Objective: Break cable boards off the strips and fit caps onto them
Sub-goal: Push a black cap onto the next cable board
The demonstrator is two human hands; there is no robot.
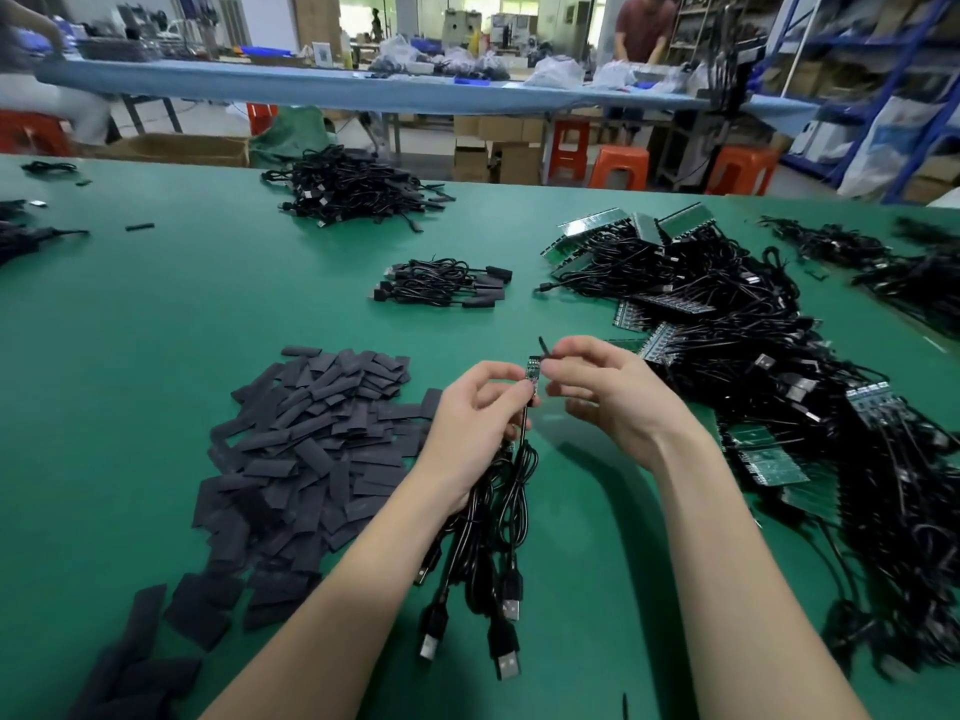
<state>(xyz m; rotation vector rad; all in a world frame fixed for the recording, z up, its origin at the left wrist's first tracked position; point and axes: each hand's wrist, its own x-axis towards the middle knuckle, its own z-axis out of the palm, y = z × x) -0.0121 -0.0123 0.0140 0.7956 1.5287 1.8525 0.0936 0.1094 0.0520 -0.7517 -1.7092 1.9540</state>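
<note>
Above a green worktop [156, 314], the left hand [470, 423] pinches a small green cable board [532, 368] at its lower end, with a bundle of black cables [493, 511] running down through the palm to USB plugs [506, 662] lying near the forearm. The right hand [597, 387] holds a thin black cap [545, 353] at the board's upper end, fingers curled. Left of the hands lies a heap of flat black caps [306, 449]. To the right sprawls a tangle of cabled board strips [753, 356]. Farther back sit a small cable bunch [447, 283] and a larger cable pile [353, 192]. Orange stools [621, 166] stand beyond the worktop's far edge.
</note>
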